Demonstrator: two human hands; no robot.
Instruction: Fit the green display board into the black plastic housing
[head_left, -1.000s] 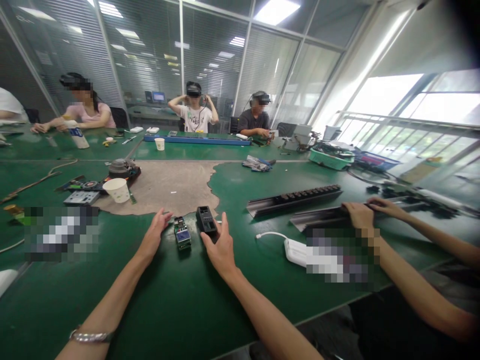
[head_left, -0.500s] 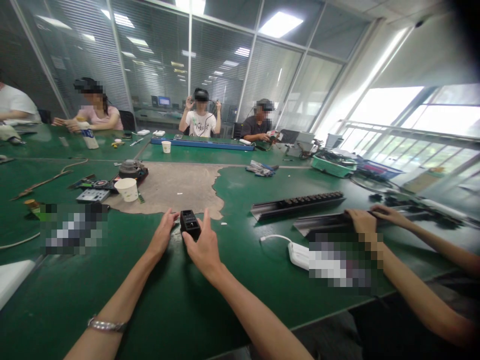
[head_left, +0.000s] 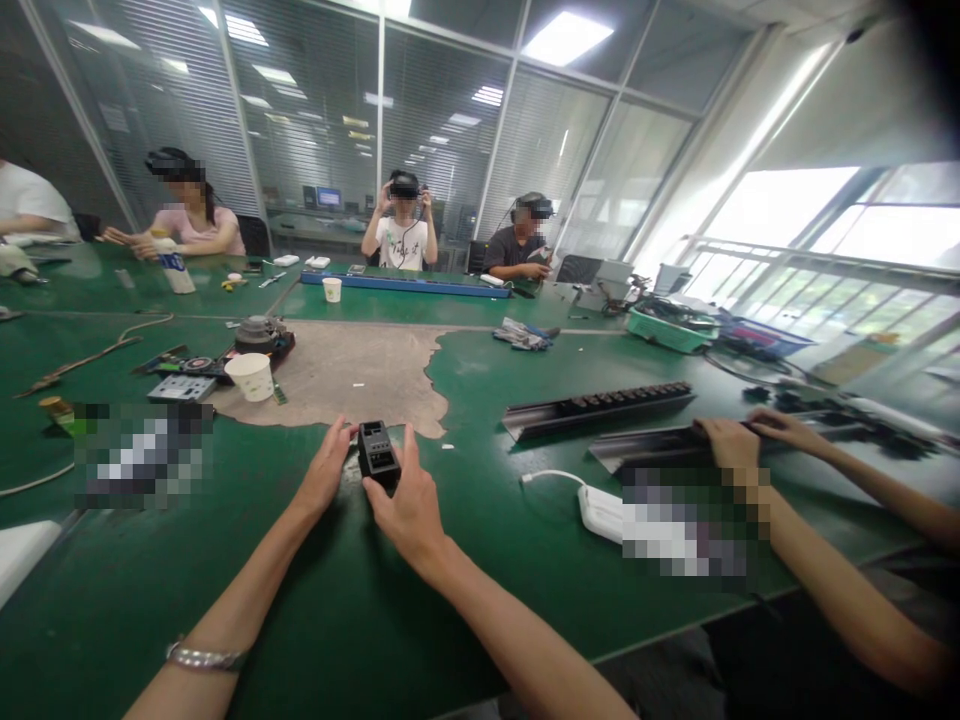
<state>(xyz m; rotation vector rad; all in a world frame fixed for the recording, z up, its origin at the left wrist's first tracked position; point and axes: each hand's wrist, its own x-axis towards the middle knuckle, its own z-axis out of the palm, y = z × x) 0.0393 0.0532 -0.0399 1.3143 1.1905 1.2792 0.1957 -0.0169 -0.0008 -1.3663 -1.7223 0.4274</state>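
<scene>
Between my hands, just above or on the green table, is a small black rectangular plastic block (head_left: pixel 378 452) with slots and recesses on its upper face. My right hand (head_left: pixel 411 500) grips it from the right, thumb at its near end and index finger stretched along its far side. On the block's left side, my left hand (head_left: pixel 328 468) has its fingers extended towards it; whether the fingertips touch it cannot be made out. A metal bracelet (head_left: pixel 204 657) circles my left wrist. Beyond the block lies a bare, greyish worn patch (head_left: pixel 352 370) of tabletop.
A paper cup (head_left: pixel 250 377) stands by electronic parts at left. At right are a black slotted strip (head_left: pixel 600 408), a white power bank (head_left: pixel 600 512) with a cable, and a co-worker's hands (head_left: pixel 731 440) on another strip. Other people sit across the table.
The block has tilted slightly in my right hand, so more of its slotted face shows. My hands stay in nearly the same place. Across the table, one person's hands moved at their headset.
</scene>
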